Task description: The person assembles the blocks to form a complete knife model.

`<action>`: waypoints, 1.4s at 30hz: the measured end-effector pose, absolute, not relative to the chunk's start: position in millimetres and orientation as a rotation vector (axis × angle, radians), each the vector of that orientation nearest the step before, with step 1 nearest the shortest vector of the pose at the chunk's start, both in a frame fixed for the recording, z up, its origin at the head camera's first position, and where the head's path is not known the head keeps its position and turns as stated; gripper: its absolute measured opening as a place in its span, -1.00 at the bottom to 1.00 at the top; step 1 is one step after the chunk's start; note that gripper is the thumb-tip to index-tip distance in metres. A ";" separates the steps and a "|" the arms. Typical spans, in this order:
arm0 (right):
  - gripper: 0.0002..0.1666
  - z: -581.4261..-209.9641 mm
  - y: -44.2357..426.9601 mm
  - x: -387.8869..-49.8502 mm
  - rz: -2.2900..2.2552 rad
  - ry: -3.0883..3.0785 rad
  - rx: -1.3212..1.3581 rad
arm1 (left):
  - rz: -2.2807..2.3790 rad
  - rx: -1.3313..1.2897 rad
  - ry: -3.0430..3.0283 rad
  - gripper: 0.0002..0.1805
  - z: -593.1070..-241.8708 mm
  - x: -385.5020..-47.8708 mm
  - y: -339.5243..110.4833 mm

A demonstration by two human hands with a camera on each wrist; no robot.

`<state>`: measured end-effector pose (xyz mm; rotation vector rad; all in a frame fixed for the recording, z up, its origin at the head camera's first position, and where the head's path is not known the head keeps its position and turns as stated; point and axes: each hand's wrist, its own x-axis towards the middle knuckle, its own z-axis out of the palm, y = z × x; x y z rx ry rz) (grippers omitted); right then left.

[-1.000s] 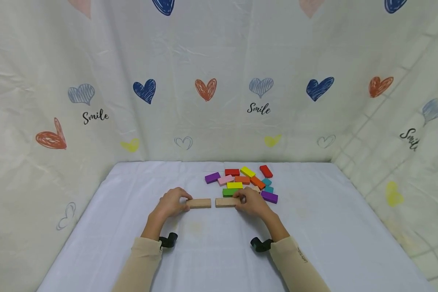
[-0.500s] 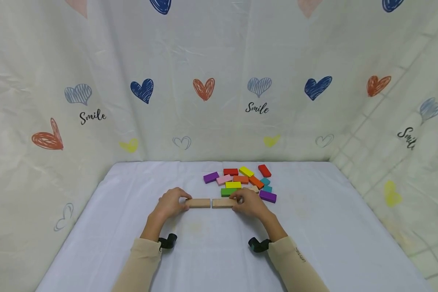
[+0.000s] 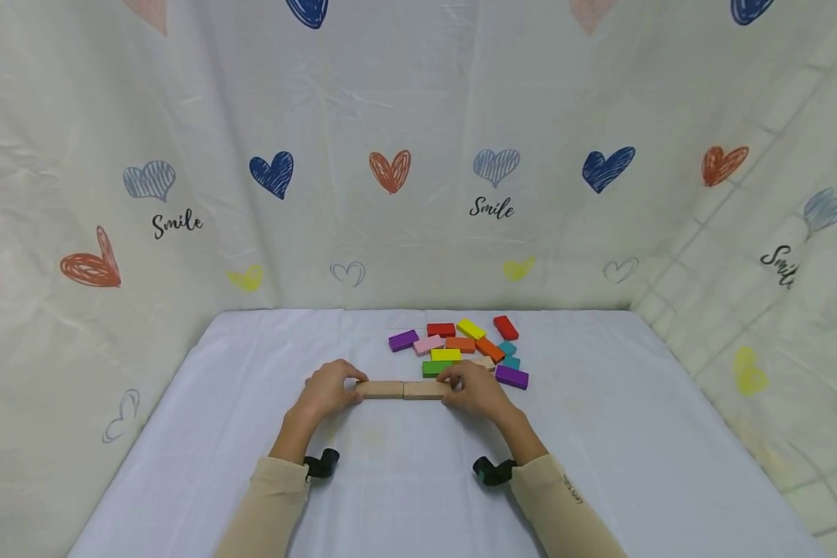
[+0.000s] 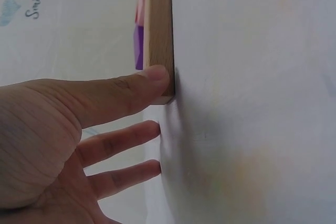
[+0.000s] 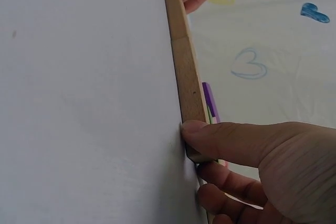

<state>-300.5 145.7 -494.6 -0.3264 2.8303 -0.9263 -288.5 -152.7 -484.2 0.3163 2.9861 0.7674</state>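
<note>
Two plain wooden blocks lie end to end on the white cloth, their inner ends touching. My left hand (image 3: 329,388) pinches the outer end of the left wooden block (image 3: 382,390); in the left wrist view the thumb presses its near side, while the index finger is hidden behind it. At the opposite end, my right hand (image 3: 477,387) pinches the right wooden block (image 3: 422,390) between thumb and fingers. The right wrist view shows the seam between the right block (image 5: 187,77) and the left block (image 5: 177,17). A green block (image 3: 435,369) lies just behind the right block.
Several coloured blocks lie loosely behind my right hand, among them a yellow block (image 3: 446,354), a pink block (image 3: 428,346) and a purple block (image 3: 512,377). The white-covered table (image 3: 251,434) meets a heart-printed curtain (image 3: 432,240) at its back edge.
My right hand has slid its wooden block leftward, and the gap between the two blocks has closed. My left hand has stayed nearly still on its block.
</note>
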 end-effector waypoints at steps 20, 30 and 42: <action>-0.73 -492.6 163.0 -302.7 -1.119 2.716 -0.273 | 0.869 0.297 2.931 -0.72 -485.4 -292.7 -162.7; -0.72 -497.5 161.4 -305.4 -1.136 2.723 -0.283 | 0.884 0.298 2.937 -0.73 -483.7 -291.5 -165.0; -0.69 -497.0 152.9 -302.6 -1.152 2.725 -0.229 | 0.895 0.298 2.927 -0.72 -482.6 -292.3 -170.5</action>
